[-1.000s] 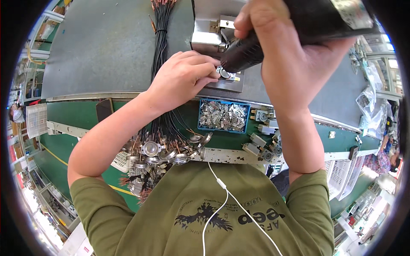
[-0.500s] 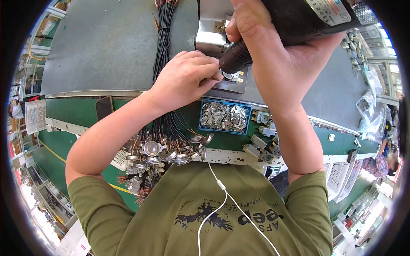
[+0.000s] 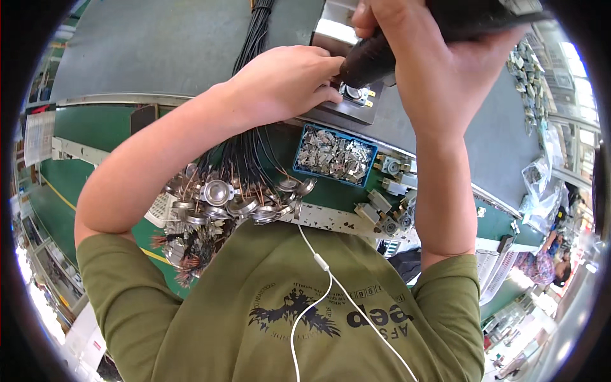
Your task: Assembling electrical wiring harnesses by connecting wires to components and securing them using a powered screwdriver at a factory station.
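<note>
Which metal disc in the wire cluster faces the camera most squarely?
The tabbed disc, left of the cluster's centre; its neighbours sit tilted or edge-on.

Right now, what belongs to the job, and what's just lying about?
Likely job things:
black tool in the right hand
metal part by the left hand
metal block beneath it
blue parts tray
black wires

Likely lying about:
dark flat object
clear plastic bag
white basket

a wide fisheye view looks steeply down from head height, the green shirt (image 3: 216, 312) close below, the grey table (image 3: 159, 57) beyond.
</note>
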Demonstrator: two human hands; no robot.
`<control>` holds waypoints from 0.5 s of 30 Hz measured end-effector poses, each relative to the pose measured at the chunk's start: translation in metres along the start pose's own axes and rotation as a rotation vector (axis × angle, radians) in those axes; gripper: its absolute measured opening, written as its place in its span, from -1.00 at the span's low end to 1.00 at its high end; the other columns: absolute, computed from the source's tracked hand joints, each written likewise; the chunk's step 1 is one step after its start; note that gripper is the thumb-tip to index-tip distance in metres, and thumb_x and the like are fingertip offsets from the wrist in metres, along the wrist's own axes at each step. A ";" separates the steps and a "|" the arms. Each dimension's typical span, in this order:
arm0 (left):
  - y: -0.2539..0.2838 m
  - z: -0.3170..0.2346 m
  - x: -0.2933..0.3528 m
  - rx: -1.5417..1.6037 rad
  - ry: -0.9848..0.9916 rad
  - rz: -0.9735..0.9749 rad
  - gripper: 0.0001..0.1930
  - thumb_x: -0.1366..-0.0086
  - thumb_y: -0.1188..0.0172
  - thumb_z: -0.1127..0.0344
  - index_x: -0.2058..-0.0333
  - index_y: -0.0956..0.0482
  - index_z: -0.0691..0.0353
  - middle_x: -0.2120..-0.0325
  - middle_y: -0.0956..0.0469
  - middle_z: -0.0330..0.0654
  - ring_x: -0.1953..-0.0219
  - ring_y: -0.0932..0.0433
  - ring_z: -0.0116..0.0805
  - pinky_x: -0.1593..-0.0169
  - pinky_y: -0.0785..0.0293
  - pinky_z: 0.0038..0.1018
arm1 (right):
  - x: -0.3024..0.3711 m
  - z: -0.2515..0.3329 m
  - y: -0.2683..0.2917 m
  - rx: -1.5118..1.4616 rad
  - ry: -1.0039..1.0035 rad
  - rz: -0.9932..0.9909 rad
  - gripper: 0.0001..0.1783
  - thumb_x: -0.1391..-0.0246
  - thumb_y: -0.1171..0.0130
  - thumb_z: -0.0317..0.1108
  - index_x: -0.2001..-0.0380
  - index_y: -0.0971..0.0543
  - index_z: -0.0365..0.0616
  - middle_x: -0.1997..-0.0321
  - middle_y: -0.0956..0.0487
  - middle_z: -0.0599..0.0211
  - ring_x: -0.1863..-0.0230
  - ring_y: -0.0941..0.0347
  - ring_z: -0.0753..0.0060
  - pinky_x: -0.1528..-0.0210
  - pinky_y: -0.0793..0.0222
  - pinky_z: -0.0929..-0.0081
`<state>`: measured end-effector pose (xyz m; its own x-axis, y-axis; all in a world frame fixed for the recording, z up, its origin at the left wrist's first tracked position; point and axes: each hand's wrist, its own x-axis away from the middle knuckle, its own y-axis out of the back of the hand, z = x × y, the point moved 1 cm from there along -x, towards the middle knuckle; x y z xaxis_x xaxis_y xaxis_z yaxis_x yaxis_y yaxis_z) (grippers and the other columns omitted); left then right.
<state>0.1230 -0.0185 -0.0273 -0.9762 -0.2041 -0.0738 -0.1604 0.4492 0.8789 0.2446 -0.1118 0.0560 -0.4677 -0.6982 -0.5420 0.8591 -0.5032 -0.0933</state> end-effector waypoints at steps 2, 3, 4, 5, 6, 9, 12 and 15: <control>-0.003 0.002 -0.001 0.018 0.007 0.008 -0.69 -0.31 -0.30 0.15 0.13 -0.56 0.26 0.26 -0.62 -0.01 0.11 -0.63 0.07 0.03 -0.56 -0.09 | 0.001 0.001 -0.002 -0.002 0.050 0.076 -0.78 -0.02 -0.41 -0.68 0.25 -0.61 -0.32 0.41 -0.67 0.27 0.47 -0.60 0.55 0.44 -0.53 0.60; -0.003 0.002 -0.002 0.030 0.003 0.020 -0.69 -0.31 -0.30 0.16 0.10 -0.58 0.25 0.26 -0.63 0.00 0.10 -0.63 0.07 0.02 -0.57 -0.09 | 0.001 0.000 -0.004 -0.004 0.049 0.079 -0.78 -0.02 -0.41 -0.68 0.25 -0.61 -0.32 0.41 -0.67 0.27 0.47 -0.60 0.55 0.44 -0.53 0.60; -0.002 0.001 -0.002 0.029 0.005 0.019 -0.69 -0.31 -0.30 0.16 0.10 -0.58 0.25 0.26 -0.63 0.00 0.10 -0.63 0.07 0.02 -0.57 -0.09 | 0.002 -0.001 -0.005 0.046 0.071 0.046 -0.77 -0.02 -0.41 -0.68 0.24 -0.61 -0.31 0.40 -0.67 0.28 0.47 -0.61 0.54 0.44 -0.53 0.60; -0.001 -0.001 -0.001 0.024 0.020 0.037 -0.69 -0.31 -0.30 0.17 0.09 -0.58 0.23 0.26 -0.63 0.00 0.10 -0.63 0.07 0.01 -0.57 -0.09 | 0.003 -0.002 -0.005 0.098 0.091 0.010 -0.77 -0.02 -0.41 -0.68 0.24 -0.61 -0.31 0.39 -0.67 0.28 0.47 -0.61 0.54 0.43 -0.53 0.61; 0.000 -0.001 -0.001 0.017 0.033 0.055 -0.69 -0.31 -0.30 0.18 0.07 -0.59 0.22 0.26 -0.64 0.00 0.10 -0.64 0.07 0.01 -0.57 -0.09 | 0.003 -0.002 -0.005 0.098 0.090 0.008 -0.77 -0.02 -0.41 -0.68 0.24 -0.61 -0.31 0.39 -0.67 0.28 0.47 -0.61 0.54 0.43 -0.53 0.61; -0.003 0.001 0.000 0.023 0.027 0.035 -0.70 -0.31 -0.30 0.19 0.07 -0.59 0.23 0.25 -0.63 0.01 0.10 -0.64 0.07 0.01 -0.57 -0.08 | 0.001 0.000 -0.004 0.131 0.019 -0.014 -0.77 -0.01 -0.41 -0.68 0.25 -0.62 -0.31 0.38 -0.68 0.28 0.47 -0.61 0.53 0.41 -0.54 0.61; -0.003 0.000 0.001 0.044 0.006 0.019 -0.70 -0.32 -0.29 0.19 0.08 -0.58 0.23 0.24 -0.63 0.01 0.09 -0.63 0.07 0.00 -0.57 -0.09 | 0.000 -0.005 0.002 0.044 0.027 0.127 -0.77 -0.01 -0.42 -0.67 0.25 -0.62 -0.31 0.37 -0.68 0.28 0.43 -0.62 0.54 0.39 -0.55 0.61; -0.002 -0.005 -0.001 0.058 0.031 0.055 -0.71 -0.33 -0.29 0.18 0.09 -0.59 0.23 0.22 -0.62 0.02 0.08 -0.63 0.06 -0.01 -0.57 -0.10 | 0.003 -0.010 -0.005 0.050 0.177 0.045 -0.75 0.00 -0.43 -0.68 0.24 -0.62 -0.29 0.38 -0.67 0.29 0.39 -0.62 0.54 0.38 -0.55 0.59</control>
<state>0.1246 -0.0237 -0.0268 -0.9788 -0.2044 -0.0103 -0.1155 0.5104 0.8522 0.2415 -0.1064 0.0468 -0.3818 -0.6220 -0.6836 0.8647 -0.5015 -0.0267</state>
